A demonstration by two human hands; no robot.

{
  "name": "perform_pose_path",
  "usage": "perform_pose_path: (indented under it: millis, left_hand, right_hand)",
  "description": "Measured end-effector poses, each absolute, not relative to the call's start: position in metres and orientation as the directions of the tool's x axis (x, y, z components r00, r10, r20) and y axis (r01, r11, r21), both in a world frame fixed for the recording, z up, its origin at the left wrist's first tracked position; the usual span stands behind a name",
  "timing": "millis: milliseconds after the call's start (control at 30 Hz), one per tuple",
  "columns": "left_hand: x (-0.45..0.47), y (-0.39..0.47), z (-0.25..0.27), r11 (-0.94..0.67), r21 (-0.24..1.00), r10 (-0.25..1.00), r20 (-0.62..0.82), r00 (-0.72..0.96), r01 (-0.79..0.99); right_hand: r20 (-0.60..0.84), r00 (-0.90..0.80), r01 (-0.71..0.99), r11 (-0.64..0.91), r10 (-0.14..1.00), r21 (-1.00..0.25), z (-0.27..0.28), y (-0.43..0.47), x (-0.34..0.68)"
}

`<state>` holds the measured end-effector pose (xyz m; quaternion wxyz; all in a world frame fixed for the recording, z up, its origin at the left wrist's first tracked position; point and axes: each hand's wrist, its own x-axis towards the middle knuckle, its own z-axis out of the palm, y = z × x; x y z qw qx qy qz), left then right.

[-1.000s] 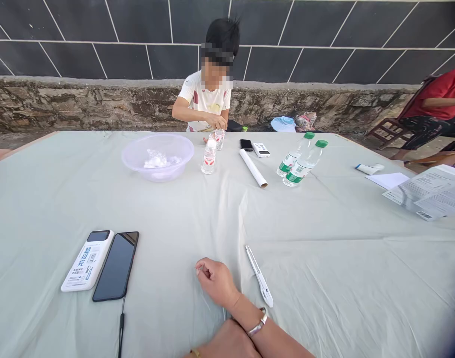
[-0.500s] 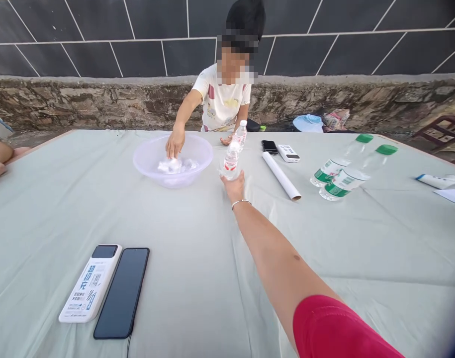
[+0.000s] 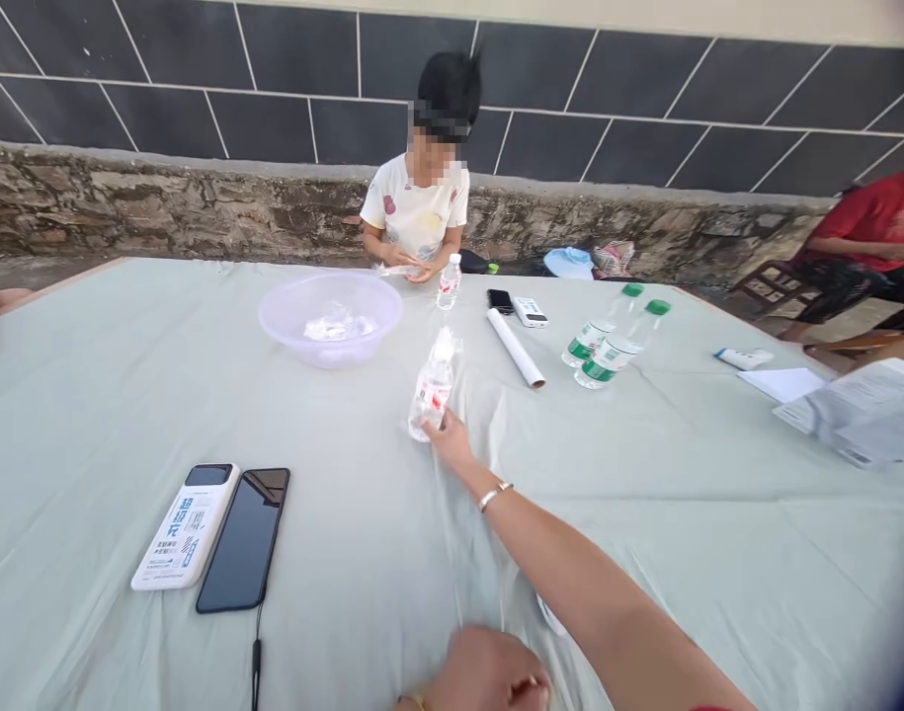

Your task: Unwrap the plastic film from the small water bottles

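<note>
My right hand (image 3: pixel 450 439) grips the lower part of a small clear water bottle (image 3: pixel 431 395) with a white cap and a red-and-white label. The bottle is roughly upright, leaning slightly, with what looks like clear plastic film around it. At the bottom edge, my left hand (image 3: pixel 496 671) is curled into a fist over the cloth; its inside is hidden. Farther back stands a similar bottle (image 3: pixel 450 282), in front of a person (image 3: pixel 418 217) who handles a piece of clear plastic with both hands. To its left, a translucent purple basin (image 3: pixel 278 321) contains crumpled clear plastic (image 3: pixel 339 324).
A white power bank (image 3: pixel 185 533) and a black phone (image 3: pixel 245 538) lie at left. Right of the bottles are a white paper roll (image 3: pixel 516 348), a smaller phone (image 3: pixel 500 300), two green-capped bottles (image 3: pixel 607 360), a tube (image 3: pixel 742 358) and papers (image 3: pixel 859 415). Another person (image 3: pixel 866 237) sits at far right.
My right hand has drawn the bottle back toward me. My left hand has entered at the bottom. The person opposite has taken a hand out of the basin and now handles plastic.
</note>
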<state>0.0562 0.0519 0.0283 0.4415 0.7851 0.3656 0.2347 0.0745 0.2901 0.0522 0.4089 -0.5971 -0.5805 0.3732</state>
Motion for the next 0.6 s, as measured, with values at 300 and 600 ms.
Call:
perform_pose_path:
  millis: [300,600]
  left_hand:
    - [-0.054,0.033,0.083,0.290,0.945,0.908,-0.321,-0.269,-0.151]
    - [-0.012,0.015,0.063,0.382,0.597,0.884,-0.459,0.091,-0.705]
  right_hand:
    - [-0.346,-0.443,-0.395,-0.526,0.827,-0.753,0.070,0.071,0.113]
    - [-0.451,-0.597,-0.045,-0.589,0.663,-0.807,0.076,0.031,0.119]
